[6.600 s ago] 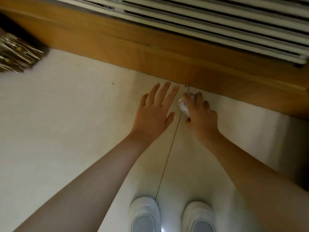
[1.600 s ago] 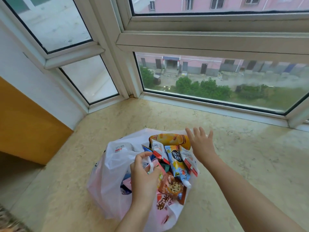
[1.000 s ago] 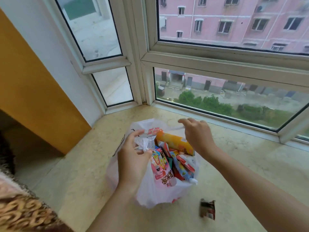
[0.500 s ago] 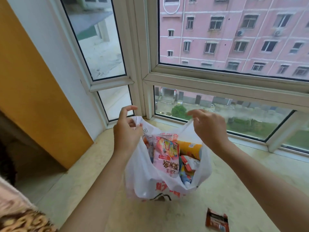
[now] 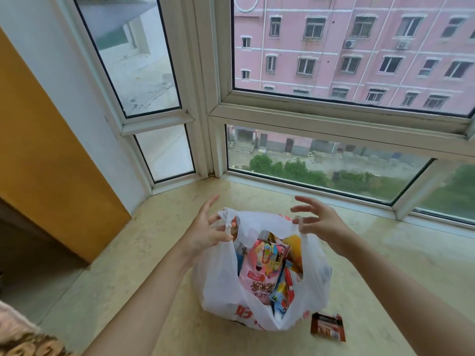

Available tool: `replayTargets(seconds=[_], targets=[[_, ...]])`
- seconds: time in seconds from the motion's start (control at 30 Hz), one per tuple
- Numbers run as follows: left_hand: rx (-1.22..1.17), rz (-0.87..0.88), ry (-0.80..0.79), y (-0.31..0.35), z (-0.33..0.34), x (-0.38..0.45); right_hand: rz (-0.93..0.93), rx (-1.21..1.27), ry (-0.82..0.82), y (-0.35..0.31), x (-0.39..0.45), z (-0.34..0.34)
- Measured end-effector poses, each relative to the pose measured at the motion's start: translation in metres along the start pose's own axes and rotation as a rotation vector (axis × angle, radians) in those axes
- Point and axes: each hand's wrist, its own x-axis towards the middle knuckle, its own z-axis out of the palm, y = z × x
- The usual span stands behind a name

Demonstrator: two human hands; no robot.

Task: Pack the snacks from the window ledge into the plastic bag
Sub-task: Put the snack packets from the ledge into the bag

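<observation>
Soft window daylight, edges warped.

White-framed corner window (image 5: pixel 216 116) – pink building (image 5: pixel 359 52) outside; orange panel (image 5: pixel 46 160) at left.

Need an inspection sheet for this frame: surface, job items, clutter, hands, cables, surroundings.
Surface: marble ledge, beige, glossy.
Job's things: white bag stands open on the ledge, full of snacks; pink packet on top; brown packet lies on the ledge outside the bag, at its right.
Clutter: nothing seen.
Grippers: left hand pinches the left handle; right hand holds the right handle, fingers spread.
Cables: nothing seen.
Surroundings: window frame, orange panel at left, pink building outside.
</observation>
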Motion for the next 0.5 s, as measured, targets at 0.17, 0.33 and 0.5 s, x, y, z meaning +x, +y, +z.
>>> replayTargets(seconds=[0.17, 0.33, 0.5], targets=[[-0.033, 0.117, -0.061, 0.011, 0.01, -0.001, -0.053, 0.129, 0.032, -0.006, -0.015, -0.004], [0.017, 0.233, -0.093, 0.044, 0.012, -0.003, -0.2, 0.179, 0.063, -0.041, -0.027, -0.009], [-0.051, 0.341, -0.034, 0.066, -0.006, 0.0, -0.281, 0.246, 0.09, -0.059, -0.03, -0.011]])
